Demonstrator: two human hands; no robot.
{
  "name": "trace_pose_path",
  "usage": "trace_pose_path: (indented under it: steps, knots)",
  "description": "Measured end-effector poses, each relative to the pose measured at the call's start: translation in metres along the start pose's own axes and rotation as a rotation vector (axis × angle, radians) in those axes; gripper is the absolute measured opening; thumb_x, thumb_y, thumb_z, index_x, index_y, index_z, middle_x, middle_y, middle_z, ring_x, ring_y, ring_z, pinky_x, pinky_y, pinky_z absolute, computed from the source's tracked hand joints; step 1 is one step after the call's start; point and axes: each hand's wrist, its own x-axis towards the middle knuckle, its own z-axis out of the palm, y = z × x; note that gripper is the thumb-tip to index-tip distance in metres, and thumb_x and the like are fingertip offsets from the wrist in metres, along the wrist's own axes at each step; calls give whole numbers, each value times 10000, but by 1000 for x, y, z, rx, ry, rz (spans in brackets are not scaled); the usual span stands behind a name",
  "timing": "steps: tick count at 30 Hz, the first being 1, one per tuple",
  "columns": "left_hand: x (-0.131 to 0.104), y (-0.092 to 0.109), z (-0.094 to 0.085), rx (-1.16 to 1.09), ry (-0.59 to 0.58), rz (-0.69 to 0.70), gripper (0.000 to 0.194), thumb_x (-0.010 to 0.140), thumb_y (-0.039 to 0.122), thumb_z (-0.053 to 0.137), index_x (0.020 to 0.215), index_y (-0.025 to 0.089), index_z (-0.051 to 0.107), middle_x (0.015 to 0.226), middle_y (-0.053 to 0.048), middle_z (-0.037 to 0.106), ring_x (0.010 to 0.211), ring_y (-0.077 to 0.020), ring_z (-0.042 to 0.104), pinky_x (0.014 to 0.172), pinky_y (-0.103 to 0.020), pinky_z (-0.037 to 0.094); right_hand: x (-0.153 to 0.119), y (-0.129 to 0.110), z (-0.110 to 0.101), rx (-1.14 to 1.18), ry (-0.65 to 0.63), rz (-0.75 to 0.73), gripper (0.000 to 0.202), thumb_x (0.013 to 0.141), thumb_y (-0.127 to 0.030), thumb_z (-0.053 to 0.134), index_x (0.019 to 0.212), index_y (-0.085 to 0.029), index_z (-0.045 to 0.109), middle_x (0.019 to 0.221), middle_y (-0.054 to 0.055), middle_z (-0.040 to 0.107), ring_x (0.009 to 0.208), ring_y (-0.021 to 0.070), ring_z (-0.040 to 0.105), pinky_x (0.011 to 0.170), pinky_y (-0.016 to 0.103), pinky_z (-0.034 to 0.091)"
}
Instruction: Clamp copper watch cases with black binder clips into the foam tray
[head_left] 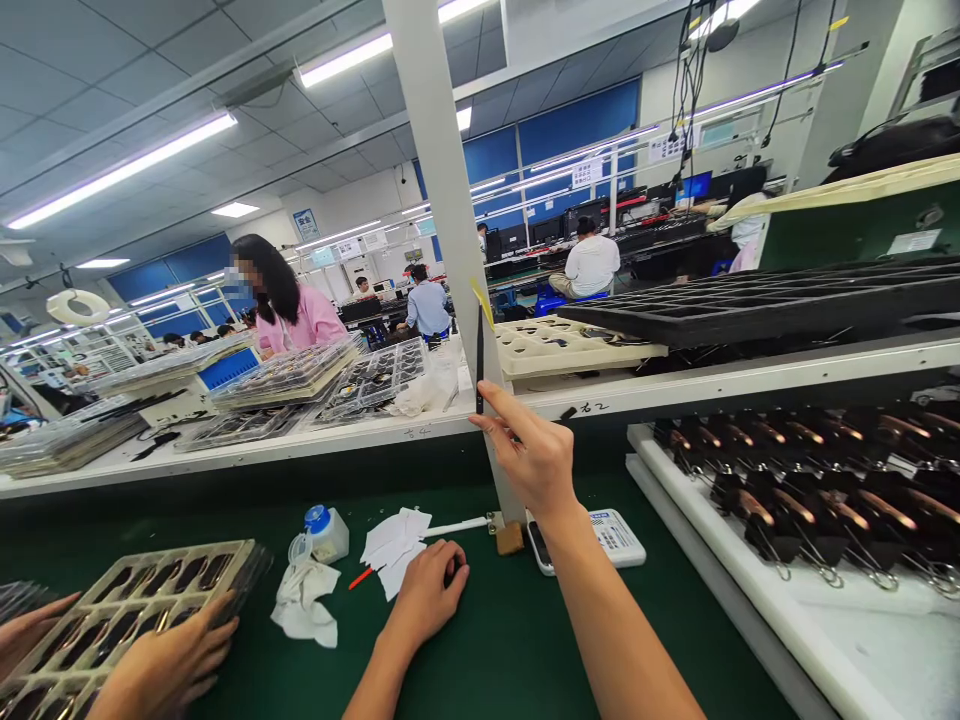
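My right hand [534, 455] is raised at the shelf edge in front of the white post. Its thumb and index finger pinch the lower end of a slim black tweezers-like tool [480, 365], which stands upright along the post. My left hand [433, 585] rests on the green mat [480, 660], its fingers loosely curled in and no object showing in them. Just beyond it lie white paper slips [396, 540] and a thin red stick [361, 578]. Behind my right forearm is a white-cased device [619, 540], partly covered.
A co-worker's hands [169, 650] hold a tray of dark lenses [142, 590] at left. Nearby stand a blue-capped bottle [328, 535] and crumpled tissue [306, 605]. Binder-clipped dark parts [817, 500] fill a white tray [720, 535] at right. The shelf [720, 385] and post [439, 150] cross ahead.
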Motion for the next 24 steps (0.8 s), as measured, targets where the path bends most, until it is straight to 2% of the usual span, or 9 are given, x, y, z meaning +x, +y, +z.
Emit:
trace_pose_path:
  steps: [16, 24]
  knots:
    - [-1, 1, -2, -3, -2, -1, 131, 966, 281, 503, 981, 232, 624, 894, -20, 600, 829, -191, 571, 741, -302, 366, 1, -2, 1, -37, -2, 15, 289, 1029, -212, 644, 1306, -241, 720, 1182, 54, 765, 965, 203, 783, 826, 236, 642]
    - [-1, 7, -6, 16, -21, -20, 153, 968, 285, 495, 987, 227, 635, 908, -29, 612, 835, -195, 580, 752, -311, 382, -1, -1, 0, 103, -67, 100, 258, 1040, -214, 602, 1249, -233, 753, 1081, 56, 797, 821, 183, 786, 717, 252, 647]
